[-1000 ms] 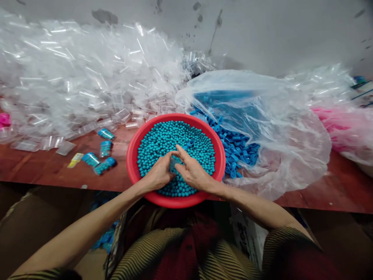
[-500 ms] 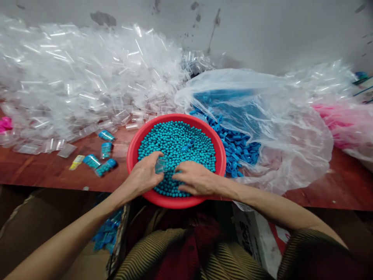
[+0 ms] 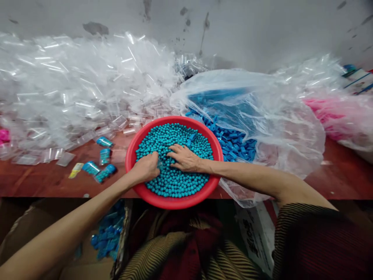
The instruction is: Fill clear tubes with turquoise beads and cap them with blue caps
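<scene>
A red basin (image 3: 136,146) full of small teal beads (image 3: 177,182) stands at the front edge of the red-brown table (image 3: 43,179). My left hand (image 3: 145,168) is curled in the beads at the basin's left, closed on a small clear tube that barely shows at its fingertips. My right hand (image 3: 184,157) lies flat on the beads in the middle, fingers spread toward the left hand. A single blue cap (image 3: 192,137) lies on the beads beyond it.
A big heap of clear empty tubes (image 3: 72,85) covers the table's left and back. Several bead-filled capped tubes (image 3: 100,163) lie left of the basin. A clear bag of blue caps (image 3: 233,140) sits to the right, a bag of pink ones (image 3: 329,116) beyond it.
Both hands have pushed further into the basin. The left hand has dipped the clear tube down into the beads, and the right hand has slid forward and flattened on them.
</scene>
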Available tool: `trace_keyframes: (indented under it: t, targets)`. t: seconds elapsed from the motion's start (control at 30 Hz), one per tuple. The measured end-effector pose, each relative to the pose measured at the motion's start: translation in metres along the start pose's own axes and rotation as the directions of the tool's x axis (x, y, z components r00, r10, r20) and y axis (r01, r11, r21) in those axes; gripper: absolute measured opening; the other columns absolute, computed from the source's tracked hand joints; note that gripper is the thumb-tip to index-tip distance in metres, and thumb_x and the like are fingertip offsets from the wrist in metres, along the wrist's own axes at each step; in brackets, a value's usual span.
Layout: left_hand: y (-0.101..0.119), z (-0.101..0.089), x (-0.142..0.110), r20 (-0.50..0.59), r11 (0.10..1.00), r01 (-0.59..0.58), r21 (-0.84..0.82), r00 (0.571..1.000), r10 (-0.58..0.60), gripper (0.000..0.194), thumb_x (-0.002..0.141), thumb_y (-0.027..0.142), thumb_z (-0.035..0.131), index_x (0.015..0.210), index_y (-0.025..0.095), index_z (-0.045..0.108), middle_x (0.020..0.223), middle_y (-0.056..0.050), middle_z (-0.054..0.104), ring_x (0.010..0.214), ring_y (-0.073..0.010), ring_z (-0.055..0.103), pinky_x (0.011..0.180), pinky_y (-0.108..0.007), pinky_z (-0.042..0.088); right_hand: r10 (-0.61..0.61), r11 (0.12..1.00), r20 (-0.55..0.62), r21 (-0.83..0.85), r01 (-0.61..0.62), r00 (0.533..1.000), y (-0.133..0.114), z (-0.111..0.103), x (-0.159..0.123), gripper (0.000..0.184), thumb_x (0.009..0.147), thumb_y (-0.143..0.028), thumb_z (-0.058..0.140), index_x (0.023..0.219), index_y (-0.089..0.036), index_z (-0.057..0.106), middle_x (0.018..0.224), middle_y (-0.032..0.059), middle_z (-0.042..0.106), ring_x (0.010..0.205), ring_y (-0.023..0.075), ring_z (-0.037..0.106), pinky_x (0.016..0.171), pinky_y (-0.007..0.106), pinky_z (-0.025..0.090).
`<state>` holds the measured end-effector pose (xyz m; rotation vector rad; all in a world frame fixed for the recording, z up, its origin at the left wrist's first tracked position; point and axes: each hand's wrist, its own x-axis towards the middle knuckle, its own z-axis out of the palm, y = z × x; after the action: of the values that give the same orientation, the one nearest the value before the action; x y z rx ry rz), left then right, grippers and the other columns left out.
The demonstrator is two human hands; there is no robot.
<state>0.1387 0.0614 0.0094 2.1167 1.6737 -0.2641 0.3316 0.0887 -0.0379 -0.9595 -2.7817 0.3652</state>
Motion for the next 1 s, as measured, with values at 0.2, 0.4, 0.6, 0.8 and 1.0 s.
trace_keyframes:
  t: [0.2,0.4,0.6,0.8,1.0]
  targets:
    - [0.015,0.015,0.025,0.022,0.811,0.164,-0.562,0.983,-0.183,0.035,0.057,0.015,0.063,0.087,0.018,0.045,0.074,-0.002,0.058,0.072,-0.0220,0.058,0.061,-0.028,0.039,0.578,0.726,-0.193,0.565,-0.392,0.793,0.018,0.014,0.024,0.023,0.091,-0.028,0.043,0.096,-0.018,0.063,0.104,0.0060,0.061,0.106,0.0164,0.052,0.101,0.033,0.037]
    - [0.032,0.032,0.043,-0.031,0.541,0.058,-0.839,0.988,-0.154,0.041,0.057,0.015,0.063,0.094,0.017,0.046,0.081,0.000,0.058,0.074,-0.0153,0.056,0.064,-0.025,0.045,0.726,0.570,-0.165,0.689,-0.449,0.668,0.011,0.017,0.037,0.027,0.092,-0.030,0.039,0.096,-0.018,0.062,0.100,0.0037,0.063,0.099,0.0156,0.056,0.095,0.031,0.041]
    - [0.039,0.035,0.044,-0.094,0.127,-0.088,-0.988,0.995,-0.034,0.047,0.053,0.022,0.070,0.098,0.017,0.057,0.089,-0.003,0.066,0.090,-0.0210,0.060,0.079,-0.032,0.049,0.637,0.691,-0.210,0.582,-0.429,0.742,-0.017,-0.002,0.031,0.028,0.091,-0.031,0.045,0.106,-0.015,0.063,0.109,0.0090,0.060,0.109,0.0168,0.052,0.102,0.031,0.036]
    - [0.036,0.036,0.046,-0.067,-0.011,-0.067,-0.998,0.997,-0.023,0.048,0.052,0.028,0.071,0.096,0.017,0.058,0.090,-0.004,0.068,0.094,-0.0238,0.060,0.084,-0.037,0.048,0.487,0.835,-0.243,0.413,-0.365,0.839,-0.034,-0.019,0.013,0.045,0.085,-0.042,0.056,0.124,-0.019,0.058,0.131,0.0130,0.049,0.125,0.0251,0.042,0.106,0.043,0.032]
    - [0.036,0.031,0.040,0.038,-0.115,0.038,-0.993,0.999,0.004,0.072,0.048,0.017,0.079,0.113,0.023,0.048,0.099,-0.001,0.066,0.094,-0.0205,0.062,0.090,-0.039,0.046,0.564,0.779,-0.441,0.565,-0.272,0.698,0.008,-0.056,-0.031,0.029,0.085,-0.039,0.053,0.099,-0.019,0.067,0.098,0.0048,0.068,0.089,0.0172,0.062,0.084,0.032,0.048]
